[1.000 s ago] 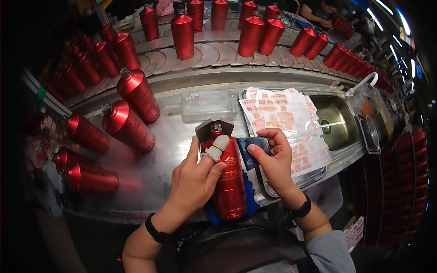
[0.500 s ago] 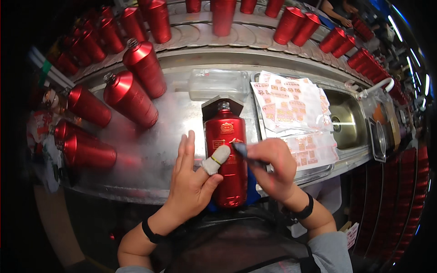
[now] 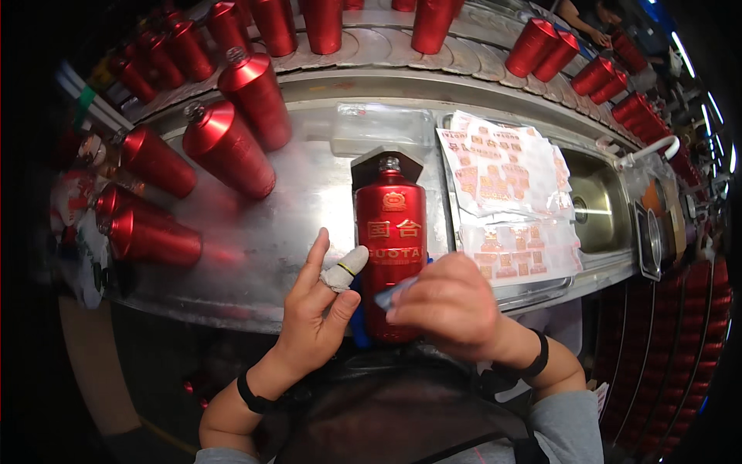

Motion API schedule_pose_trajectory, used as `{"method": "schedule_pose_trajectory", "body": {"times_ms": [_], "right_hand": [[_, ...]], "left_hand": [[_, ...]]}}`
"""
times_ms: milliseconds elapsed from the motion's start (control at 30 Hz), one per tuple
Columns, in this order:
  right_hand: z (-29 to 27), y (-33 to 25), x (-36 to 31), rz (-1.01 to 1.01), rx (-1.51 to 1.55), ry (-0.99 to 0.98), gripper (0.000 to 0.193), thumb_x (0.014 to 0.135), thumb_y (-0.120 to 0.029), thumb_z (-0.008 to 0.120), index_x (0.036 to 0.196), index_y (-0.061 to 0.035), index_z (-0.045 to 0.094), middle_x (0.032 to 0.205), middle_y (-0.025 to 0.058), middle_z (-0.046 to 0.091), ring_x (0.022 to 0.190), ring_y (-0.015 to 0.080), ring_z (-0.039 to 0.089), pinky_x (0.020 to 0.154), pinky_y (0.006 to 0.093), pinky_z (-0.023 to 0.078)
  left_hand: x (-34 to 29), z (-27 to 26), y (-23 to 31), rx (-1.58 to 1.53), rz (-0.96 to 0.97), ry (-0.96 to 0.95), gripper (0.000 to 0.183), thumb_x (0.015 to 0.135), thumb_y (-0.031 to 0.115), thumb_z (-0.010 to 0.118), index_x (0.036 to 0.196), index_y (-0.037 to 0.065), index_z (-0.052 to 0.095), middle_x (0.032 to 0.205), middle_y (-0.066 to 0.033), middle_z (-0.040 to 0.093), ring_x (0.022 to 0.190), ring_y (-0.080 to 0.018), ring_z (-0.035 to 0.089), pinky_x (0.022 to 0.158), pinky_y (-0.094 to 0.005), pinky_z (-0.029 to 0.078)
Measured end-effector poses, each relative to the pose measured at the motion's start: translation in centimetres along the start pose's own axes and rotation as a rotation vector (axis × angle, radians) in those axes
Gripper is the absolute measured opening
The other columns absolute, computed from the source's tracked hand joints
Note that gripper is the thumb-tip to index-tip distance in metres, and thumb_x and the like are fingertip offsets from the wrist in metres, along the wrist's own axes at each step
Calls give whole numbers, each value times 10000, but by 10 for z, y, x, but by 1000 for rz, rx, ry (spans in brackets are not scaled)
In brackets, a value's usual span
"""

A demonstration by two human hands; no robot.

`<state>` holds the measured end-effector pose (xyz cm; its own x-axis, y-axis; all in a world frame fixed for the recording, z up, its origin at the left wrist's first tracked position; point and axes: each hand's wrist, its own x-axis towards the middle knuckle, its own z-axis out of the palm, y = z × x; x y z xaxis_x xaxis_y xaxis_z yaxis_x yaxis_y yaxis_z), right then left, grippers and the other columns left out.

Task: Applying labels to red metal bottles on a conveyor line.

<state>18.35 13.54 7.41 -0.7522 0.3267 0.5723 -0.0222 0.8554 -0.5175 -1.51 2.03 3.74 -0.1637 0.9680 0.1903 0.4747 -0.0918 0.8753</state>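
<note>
A red metallic bottle (image 3: pixel 393 209) with gold lettering lies in front of me, neck pointing away, against a dark angular holder (image 3: pixel 417 170). My left hand (image 3: pixel 313 301) is open just left of the bottle, its fingers apart. A white cloth cover with a yellow band wraps one of its fingers, close to the bottle's side. In my right hand (image 3: pixel 448 305) a small flat blue-grey scraper-like piece (image 3: pixel 393 295) is pinched, over the lower part of the bottle. My right fingers hide some of the bottle there.
Printed transfer sheets (image 3: pixel 510 178) lie on a tray at the right, before a steel sink (image 3: pixel 599 205). A clear plastic box (image 3: pixel 382 127) stands behind the bottle. Several red bottles (image 3: pixel 228 151) stand left on the metal table. A conveyor (image 3: pixel 379 46) carries more; a co-worker (image 3: pixel 591 23) is far right.
My right hand has moved down the bottle with the flat piece, uncovering gold lettering. My left hand has shifted left off the bottle's face. Bottles on the conveyor have moved right.
</note>
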Motion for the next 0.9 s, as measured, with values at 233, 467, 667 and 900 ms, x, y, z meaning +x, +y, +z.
{"method": "schedule_pose_trajectory", "body": {"times_ms": [233, 467, 667, 900], "right_hand": [[-3, 8, -16, 347, 272, 126, 259, 722, -19, 768, 971, -55, 705, 953, 77, 704, 819, 201, 643, 737, 323, 506], [-7, 30, -35, 1060, 398, 351, 269, 872, -69, 723, 1109, -16, 607, 896, 32, 646, 830, 50, 590, 707, 204, 481], [-62, 72, -114, 1157, 412, 493, 109, 876, -112, 670, 908, -8, 660, 835, -4, 623, 743, 52, 554, 685, 227, 474], [-124, 114, -144, 1294, -606, 66, 352, 719, -295, 806, 797, -9, 618, 747, 135, 632, 713, 289, 628, 619, 382, 481]], "left_hand": [[18, 12, -4, -4, 35, -34, 435, 963, 183, 583, 1371, 33, 558, 1526, -304, 318, 1381, -370, 415, 1094, -392, 356], [42, 34, 13, -505, -374, -34, 794, 944, 166, 630, 1547, 27, 134, 1371, -177, 487, 1214, -228, 537, 1031, -349, 425], [45, 31, 3, -625, -426, -23, 854, 901, 151, 671, 1550, 34, 129, 1356, -160, 489, 1186, -208, 543, 1011, -350, 442], [41, 33, -5, -582, -425, -17, 746, 919, 206, 638, 1515, 16, 232, 1277, -133, 552, 1147, -175, 562, 983, -321, 450]]}}
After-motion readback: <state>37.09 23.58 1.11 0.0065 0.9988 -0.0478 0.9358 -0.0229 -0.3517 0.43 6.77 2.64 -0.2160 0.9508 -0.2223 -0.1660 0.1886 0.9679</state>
